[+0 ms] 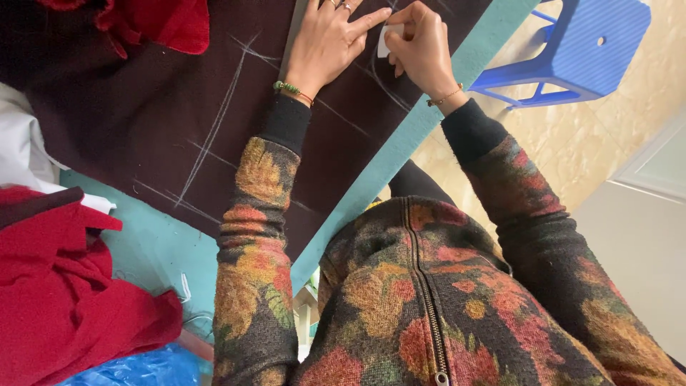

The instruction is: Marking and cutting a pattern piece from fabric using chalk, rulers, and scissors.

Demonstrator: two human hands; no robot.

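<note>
A dark maroon cloth lies spread on a teal table, with several white chalk lines drawn across it. My left hand presses flat on a grey ruler laid on the cloth, index finger stretched toward the right hand. My right hand pinches a small white piece of chalk against the cloth, just beside the left fingertip. Both wrists wear bracelets, and both sleeves are dark knit with a flower pattern.
Red cloth is heaped at the lower left of the table, with more red cloth at the top. White fabric lies at the left edge. A blue plastic stool stands on the tiled floor at the right. Blue plastic shows at the bottom.
</note>
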